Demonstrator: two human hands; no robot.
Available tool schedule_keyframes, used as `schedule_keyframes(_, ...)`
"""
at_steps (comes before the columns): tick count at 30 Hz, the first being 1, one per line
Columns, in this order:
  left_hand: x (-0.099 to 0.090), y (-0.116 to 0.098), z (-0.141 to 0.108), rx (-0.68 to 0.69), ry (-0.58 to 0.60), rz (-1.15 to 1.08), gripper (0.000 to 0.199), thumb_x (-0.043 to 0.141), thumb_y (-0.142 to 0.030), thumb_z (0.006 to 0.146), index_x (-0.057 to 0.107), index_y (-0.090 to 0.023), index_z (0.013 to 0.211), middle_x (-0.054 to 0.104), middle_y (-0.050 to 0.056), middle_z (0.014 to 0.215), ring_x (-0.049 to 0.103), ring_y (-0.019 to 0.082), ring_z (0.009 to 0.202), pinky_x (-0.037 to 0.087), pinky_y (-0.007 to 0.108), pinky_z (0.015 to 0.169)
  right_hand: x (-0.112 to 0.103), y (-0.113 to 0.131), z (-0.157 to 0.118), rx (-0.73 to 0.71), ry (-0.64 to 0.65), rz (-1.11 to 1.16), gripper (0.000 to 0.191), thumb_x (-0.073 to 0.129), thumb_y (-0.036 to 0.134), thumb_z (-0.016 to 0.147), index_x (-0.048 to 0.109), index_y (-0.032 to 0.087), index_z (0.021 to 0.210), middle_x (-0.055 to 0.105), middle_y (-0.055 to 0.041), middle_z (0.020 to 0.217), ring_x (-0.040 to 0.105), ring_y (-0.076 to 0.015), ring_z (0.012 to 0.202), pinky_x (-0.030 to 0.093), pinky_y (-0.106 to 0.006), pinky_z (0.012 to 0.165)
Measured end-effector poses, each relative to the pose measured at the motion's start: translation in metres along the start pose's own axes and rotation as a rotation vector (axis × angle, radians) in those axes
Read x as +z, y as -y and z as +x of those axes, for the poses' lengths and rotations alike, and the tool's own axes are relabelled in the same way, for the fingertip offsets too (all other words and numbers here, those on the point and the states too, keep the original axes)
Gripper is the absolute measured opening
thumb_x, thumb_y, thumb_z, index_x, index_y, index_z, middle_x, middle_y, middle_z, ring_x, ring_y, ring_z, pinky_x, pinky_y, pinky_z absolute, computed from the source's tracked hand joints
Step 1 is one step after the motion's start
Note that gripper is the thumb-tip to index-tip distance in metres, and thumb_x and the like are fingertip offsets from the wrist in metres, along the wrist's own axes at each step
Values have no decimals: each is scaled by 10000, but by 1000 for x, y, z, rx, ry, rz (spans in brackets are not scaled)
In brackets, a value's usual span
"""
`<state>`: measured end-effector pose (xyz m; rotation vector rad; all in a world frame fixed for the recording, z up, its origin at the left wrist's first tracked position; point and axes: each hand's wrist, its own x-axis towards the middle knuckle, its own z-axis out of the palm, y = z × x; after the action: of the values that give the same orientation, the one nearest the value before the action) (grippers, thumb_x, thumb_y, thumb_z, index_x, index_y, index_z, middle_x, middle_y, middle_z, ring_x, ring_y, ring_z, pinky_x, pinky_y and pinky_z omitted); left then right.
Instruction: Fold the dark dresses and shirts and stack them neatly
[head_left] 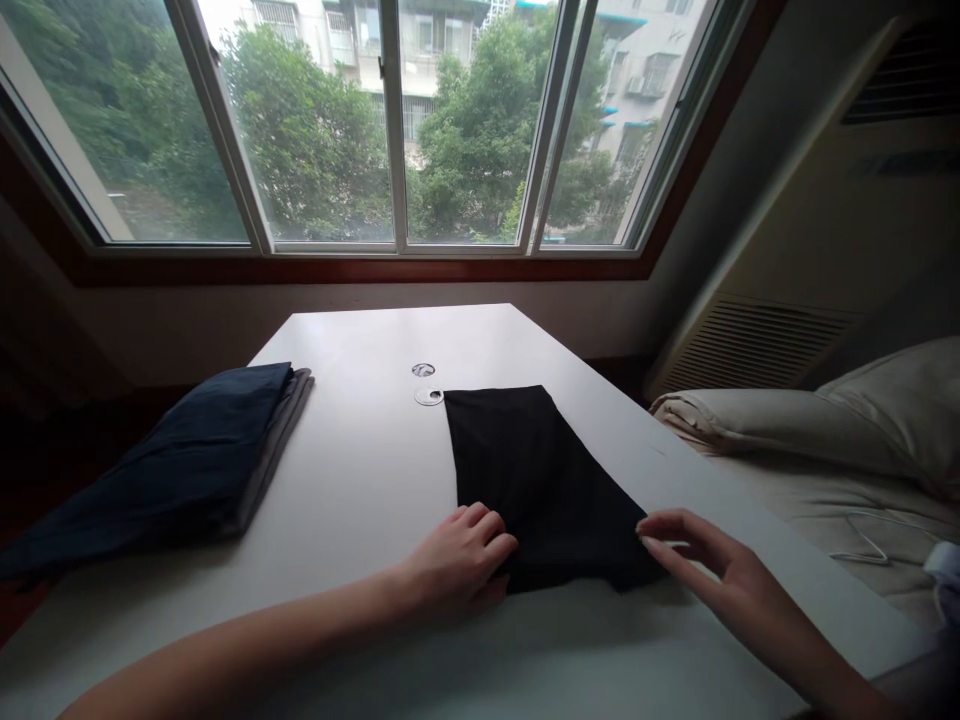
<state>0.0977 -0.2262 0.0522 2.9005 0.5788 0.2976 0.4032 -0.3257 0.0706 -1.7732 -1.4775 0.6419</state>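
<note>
A folded black garment (536, 465) lies flat on the white table (360, 500), its near edge slightly uneven. My left hand (465, 555) rests on its near left edge with the fingers curled over the cloth; the fingertips are partly hidden. At the near right edge, my right hand (694, 555) pinches the cloth between thumb and fingers. What kind of garment it is cannot be made out.
Folded dark blue clothing (202, 440) lies on a grey folded piece (277, 450) at the table's left edge. Beyond the black cloth are a round cable hole (423, 370) and its cover (429, 397). A bed with beige bedding (795, 420) stands at right.
</note>
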Motion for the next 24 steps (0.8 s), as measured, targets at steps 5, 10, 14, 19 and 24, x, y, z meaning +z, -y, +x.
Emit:
schedule_keyframes(5, 3, -15, -26, -47, -18, -57, 238, 551, -375, 869, 517, -215, 1041, 580, 56, 1021, 506, 220, 932, 456, 342, 791, 23, 10, 16, -222, 63, -199, 367, 607, 521, 835, 650, 277, 1106, 613, -80, 1261, 562, -295, 1167, 464, -454, 1008)
schedule_keyframes(10, 9, -30, -64, -25, 0, -44, 307, 593, -461, 850, 509, -205, 998, 593, 41, 934, 513, 199, 819, 435, 319, 696, 39, 32, 55, -360, 284, -213, 251, 513, 452, 923, 656, 255, 981, 670, -54, 969, 601, -188, 766, 505, -320, 700)
schedule_keyframes(14, 21, -37, -81, 37, -32, 61, 69, 529, -260, 926, 518, -202, 962, 597, 14, 827, 504, 160, 704, 394, 293, 615, 64, 41, 100, -479, 355, -179, 259, 467, 426, 948, 636, 232, 917, 642, -42, 872, 541, -160, 677, 456, -301, 634)
schedule_keyframes(19, 32, -33, -77, 34, -25, 2, 93, 484, -283, 973, 549, -218, 962, 618, -5, 789, 524, 143, 680, 391, 269, 605, 107, 43, 124, -496, 286, -239, 255, 455, 433, 942, 583, 237, 841, 615, -34, 820, 559, -185, 708, 469, -328, 688)
schedule_keyframes(24, 33, -15, -73, 25, 45, -219, 199, 477, -361, 979, 607, -228, 1050, 666, 7, 874, 570, 131, 732, 432, 228, 692, 95, 36, 101, -427, 299, -158, 255, 499, 473, 913, 643, 265, 945, 652, -74, 1019, 621, -247, 936, 521, -369, 828)
